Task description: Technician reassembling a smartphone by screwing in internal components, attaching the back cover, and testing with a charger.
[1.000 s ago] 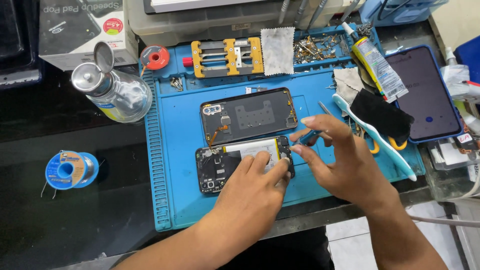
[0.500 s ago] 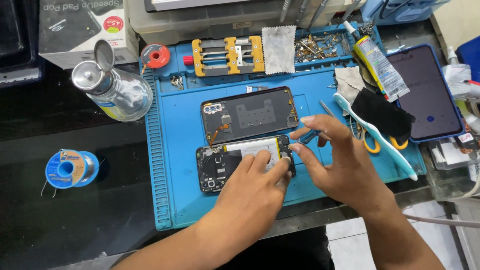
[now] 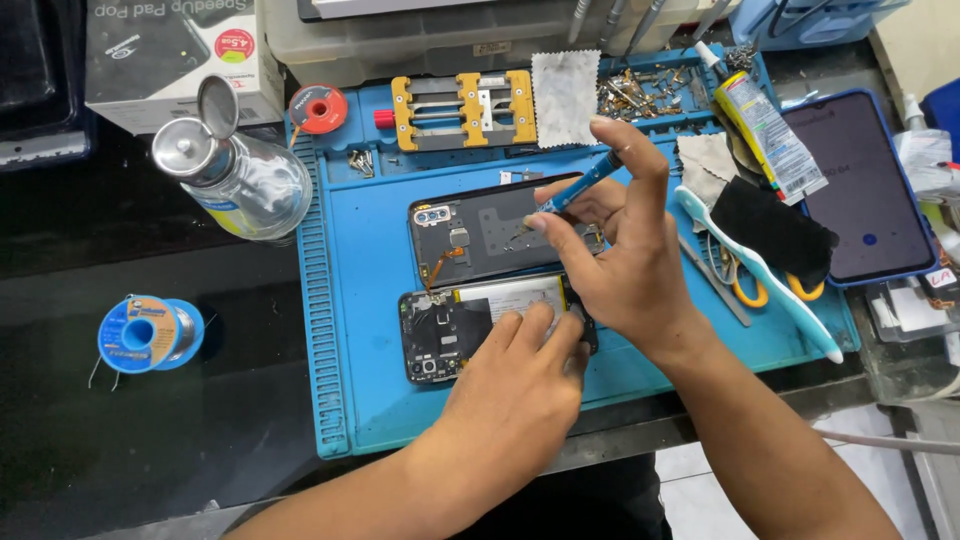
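Your left hand (image 3: 510, 395) is pressing flat fingers onto the opened phone (image 3: 470, 325), its glossy battery and dark boards exposed, lying on the ribbed blue mat (image 3: 345, 340). Your right hand (image 3: 615, 255) is pinching a slim blue screwdriver (image 3: 582, 182) above the separated back cover (image 3: 480, 235).

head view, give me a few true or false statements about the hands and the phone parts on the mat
1. The right hand holds a blue-handled tool. True.
2. The left hand rests on the opened phone. True.
3. The separate back cover lies nearer the person than the opened phone. False: it lies beyond it, farther up the blue mat.
4. The scissors are in the left hand. False: they lie on the mat, right of both hands.
5. The blue wire spool sits on the mat. False: it sits on the dark table, left of the mat.
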